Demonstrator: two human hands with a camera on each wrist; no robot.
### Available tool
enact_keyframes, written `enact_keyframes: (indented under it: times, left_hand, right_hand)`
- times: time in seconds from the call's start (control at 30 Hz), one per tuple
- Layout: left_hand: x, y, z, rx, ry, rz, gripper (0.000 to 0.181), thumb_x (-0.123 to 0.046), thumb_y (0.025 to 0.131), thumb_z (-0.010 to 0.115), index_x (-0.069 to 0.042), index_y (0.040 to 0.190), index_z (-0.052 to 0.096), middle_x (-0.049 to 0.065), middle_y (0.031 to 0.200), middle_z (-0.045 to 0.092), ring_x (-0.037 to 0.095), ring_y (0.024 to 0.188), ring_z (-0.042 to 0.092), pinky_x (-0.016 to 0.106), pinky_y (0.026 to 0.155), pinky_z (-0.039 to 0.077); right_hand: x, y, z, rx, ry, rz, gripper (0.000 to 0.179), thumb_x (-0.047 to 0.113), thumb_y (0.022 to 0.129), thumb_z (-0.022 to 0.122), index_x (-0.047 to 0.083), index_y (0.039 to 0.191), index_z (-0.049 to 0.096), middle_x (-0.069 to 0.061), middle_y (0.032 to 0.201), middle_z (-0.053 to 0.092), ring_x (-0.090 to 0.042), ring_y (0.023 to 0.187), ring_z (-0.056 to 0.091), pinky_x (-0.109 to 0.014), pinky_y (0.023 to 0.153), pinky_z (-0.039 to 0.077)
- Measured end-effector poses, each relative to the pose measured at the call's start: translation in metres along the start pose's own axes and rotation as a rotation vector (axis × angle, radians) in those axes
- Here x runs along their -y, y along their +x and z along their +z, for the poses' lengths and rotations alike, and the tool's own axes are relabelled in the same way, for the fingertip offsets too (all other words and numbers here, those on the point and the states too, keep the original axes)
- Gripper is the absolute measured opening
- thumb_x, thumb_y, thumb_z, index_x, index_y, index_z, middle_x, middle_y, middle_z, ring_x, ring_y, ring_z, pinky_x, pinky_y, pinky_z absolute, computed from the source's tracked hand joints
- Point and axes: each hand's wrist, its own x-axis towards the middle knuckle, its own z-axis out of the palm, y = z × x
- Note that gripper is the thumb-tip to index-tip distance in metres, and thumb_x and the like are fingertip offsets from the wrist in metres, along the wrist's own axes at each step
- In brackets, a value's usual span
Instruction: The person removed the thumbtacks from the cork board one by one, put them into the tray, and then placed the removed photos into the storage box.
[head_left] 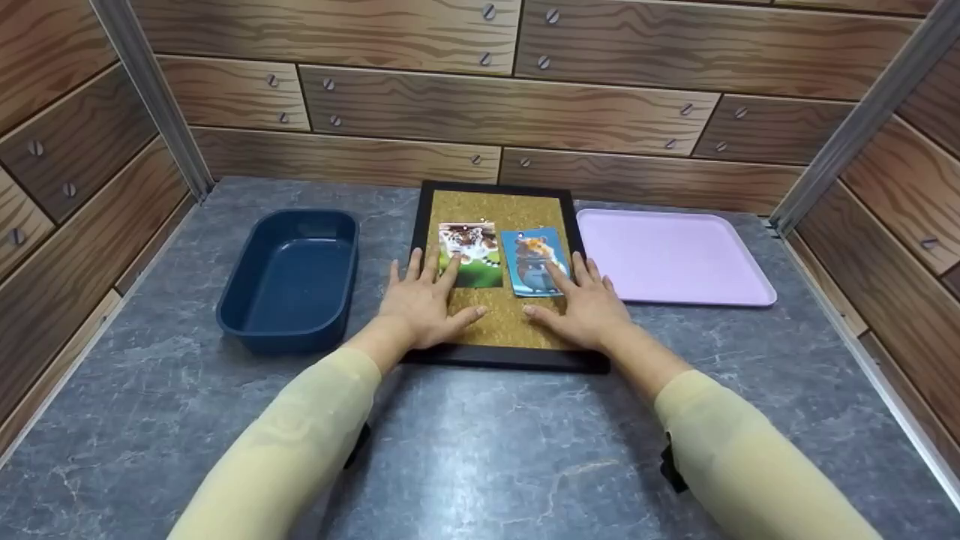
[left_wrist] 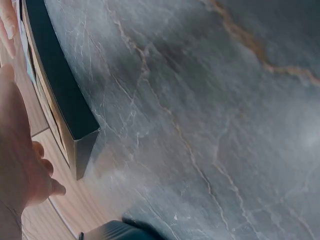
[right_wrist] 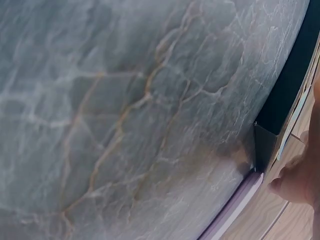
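A cork board [head_left: 499, 322] in a black frame lies on the table, with two picture cards on it. The left card [head_left: 480, 274] shows white-and-brown animals over green; the right card [head_left: 523, 259] shows an orange-and-white hamster on blue. My left hand [head_left: 427, 304] spreads across the board's left side, an index fingertip touching the left card. On the right side my right hand [head_left: 587, 309] lies spread too, its index finger over the hamster card's edge. In the wrist views, the left hand [left_wrist: 22, 155] and right hand [right_wrist: 300, 172] show only partly beside the frame.
To the left stands a deep dark blue bin [head_left: 289, 341]. A flat lilac tray [head_left: 675, 255] lies to the right, close against the board's frame. Wood-patterned walls [head_left: 510, 112] enclose the grey marbled table [head_left: 480, 450] at the back and sides.
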Motion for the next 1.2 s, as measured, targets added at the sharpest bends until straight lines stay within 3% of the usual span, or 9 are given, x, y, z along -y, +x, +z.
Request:
enact_keyframes:
  times: [0.57, 1.2]
  left_hand:
    - [0.0013, 0.0011, 0.0034, 0.059, -0.047, 0.027, 0.103, -0.086, 0.096, 0.034, -0.021, 0.172, 0.014, 0.019, 0.176, 0.007, 0.044, 0.161, 0.006, 0.065, 0.126, 0.014]
    - [0.0022, 0.0058, 0.0060, 0.099, 0.003, 0.048, 0.100, -0.086, 0.096, 0.035, -0.022, 0.172, 0.018, 0.022, 0.175, 0.010, 0.041, 0.162, 0.008, 0.057, 0.129, 0.013]
  right_hand:
    - [-0.0013, 0.0003, 0.0032, 0.042, 0.012, -0.023, 0.102, 0.081, 0.097, 0.048, 0.013, 0.170, 0.027, -0.030, 0.173, 0.009, -0.049, 0.160, 0.008, -0.062, 0.126, 0.016]
    - [-0.0032, 0.0023, 0.0051, 0.047, 0.041, -0.023, 0.101, 0.081, 0.095, 0.052, 0.013, 0.168, 0.033, -0.033, 0.171, 0.010, -0.055, 0.156, 0.016, -0.067, 0.121, 0.027]
